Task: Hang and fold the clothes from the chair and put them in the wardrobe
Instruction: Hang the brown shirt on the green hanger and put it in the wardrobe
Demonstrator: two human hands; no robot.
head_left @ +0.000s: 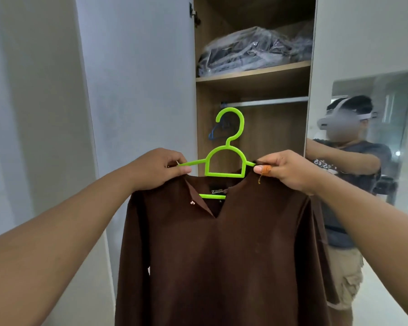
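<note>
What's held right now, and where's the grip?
Brown shirt on the green hanger: left hand pinches one shoulder end, right hand the other.

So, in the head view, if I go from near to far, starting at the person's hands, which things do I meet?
left hand and right hand on the brown shirt → green hanger → blue hanger on the wardrobe rail → plastic-wrapped clothes on the shelf above.
</note>
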